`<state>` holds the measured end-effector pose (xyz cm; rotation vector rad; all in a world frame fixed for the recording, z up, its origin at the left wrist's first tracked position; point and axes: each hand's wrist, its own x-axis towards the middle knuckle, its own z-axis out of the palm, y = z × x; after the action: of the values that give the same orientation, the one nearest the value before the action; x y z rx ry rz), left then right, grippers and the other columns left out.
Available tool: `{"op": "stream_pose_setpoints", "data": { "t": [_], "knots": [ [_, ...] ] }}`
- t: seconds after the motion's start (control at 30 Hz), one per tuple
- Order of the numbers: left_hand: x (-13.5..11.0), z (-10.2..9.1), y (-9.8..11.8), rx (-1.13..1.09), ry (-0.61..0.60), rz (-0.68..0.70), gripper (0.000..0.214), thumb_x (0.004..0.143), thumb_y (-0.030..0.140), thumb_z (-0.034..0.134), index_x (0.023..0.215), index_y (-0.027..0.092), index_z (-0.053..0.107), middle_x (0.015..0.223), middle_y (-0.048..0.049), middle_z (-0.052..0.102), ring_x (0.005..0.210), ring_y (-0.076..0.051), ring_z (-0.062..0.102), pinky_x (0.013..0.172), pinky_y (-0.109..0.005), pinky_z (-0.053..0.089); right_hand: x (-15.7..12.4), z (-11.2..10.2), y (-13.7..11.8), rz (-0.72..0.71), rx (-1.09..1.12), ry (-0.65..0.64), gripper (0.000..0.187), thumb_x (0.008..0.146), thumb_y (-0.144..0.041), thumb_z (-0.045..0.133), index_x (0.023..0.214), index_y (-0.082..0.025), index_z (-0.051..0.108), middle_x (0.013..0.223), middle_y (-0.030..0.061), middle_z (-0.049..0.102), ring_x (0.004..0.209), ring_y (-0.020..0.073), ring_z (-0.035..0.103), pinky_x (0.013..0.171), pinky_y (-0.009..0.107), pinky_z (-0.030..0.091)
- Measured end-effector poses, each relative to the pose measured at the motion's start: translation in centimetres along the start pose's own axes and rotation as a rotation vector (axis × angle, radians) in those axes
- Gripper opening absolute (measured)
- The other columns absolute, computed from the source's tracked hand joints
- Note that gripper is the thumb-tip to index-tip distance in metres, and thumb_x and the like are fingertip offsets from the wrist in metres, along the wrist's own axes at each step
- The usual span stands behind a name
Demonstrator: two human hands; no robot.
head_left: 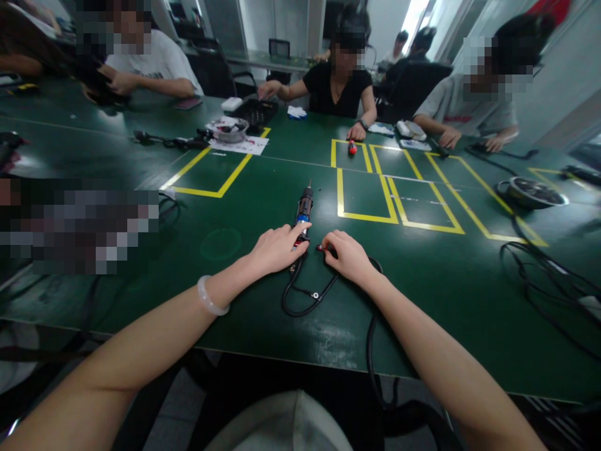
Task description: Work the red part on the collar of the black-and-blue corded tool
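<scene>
We note the left hand (278,248) grasping the rear body of a corded screwdriver (305,205), thumb and forefinger on it, apparently to steady the tool; it lies on the green table (263,200), bit pointing away from us, which leaves the tail end within reach. The right hand (348,257), just beside it, pinches a small red piece (320,247) between thumb and fingertips, presumably for fine control; whether this joins the cord we cannot tell. The black cable (300,313) loops slack between the hands, which likely spares the tool any pull. Counted nearby: one screwdriver, one red piece in the fingers, one small ring (315,295) at the loop, one pale bracelet (203,293) on the left wrist. Farther out we count two bowls: a clear bowl (241,133) resting on paper and a dark bowl (539,203) to the right. Across from us, one co-worker's hand (357,131) touches a single red-tipped object (352,149).
</scene>
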<state>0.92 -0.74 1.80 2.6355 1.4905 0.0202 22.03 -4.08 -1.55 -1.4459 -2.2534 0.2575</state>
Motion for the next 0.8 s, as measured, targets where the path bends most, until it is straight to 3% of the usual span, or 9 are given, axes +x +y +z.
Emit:
{"op": "stream_pose_setpoints", "data": {
  "t": [0.2,0.43,0.8],
  "knots": [
    [0.2,-0.1,-0.5,0.043,-0.008,0.016,0.056,0.105,0.044,0.021,0.159,0.033,0.029,0.119,-0.0106,0.066,0.099,-0.029,0.068,0.087,-0.041,0.049,-0.1,-0.2,0.6,0.0,0.031,-0.001,0.008,0.086,-0.014,0.056,0.088,-0.022,0.057,0.088,0.0042,0.057,0.085,0.0217,0.054,0.076,0.032,0.042],
    [0.1,0.0,-0.5,0.078,0.018,0.042,0.056,0.105,0.041,0.021,0.159,0.031,0.03,0.117,-0.0115,0.067,0.098,-0.029,0.068,0.088,-0.041,0.048,0.0,0.2,-0.6,-0.045,0.236,0.055,0.008,0.087,-0.014,0.054,0.089,-0.021,0.056,0.09,0.0028,0.056,0.084,0.0187,0.055,0.077,0.03,0.043],
    [0.1,0.2,-0.4,0.104,0.027,0.036,0.054,0.106,0.041,0.022,0.158,0.034,0.032,0.116,-0.0103,0.066,0.097,-0.027,0.068,0.087,-0.039,0.048,0.2,1.3,-1.1,-0.064,0.274,0.055,0.008,0.088,-0.014,0.054,0.088,-0.022,0.056,0.091,0.0026,0.055,0.081,0.0173,0.054,0.075,0.029,0.043]
  ]
}}
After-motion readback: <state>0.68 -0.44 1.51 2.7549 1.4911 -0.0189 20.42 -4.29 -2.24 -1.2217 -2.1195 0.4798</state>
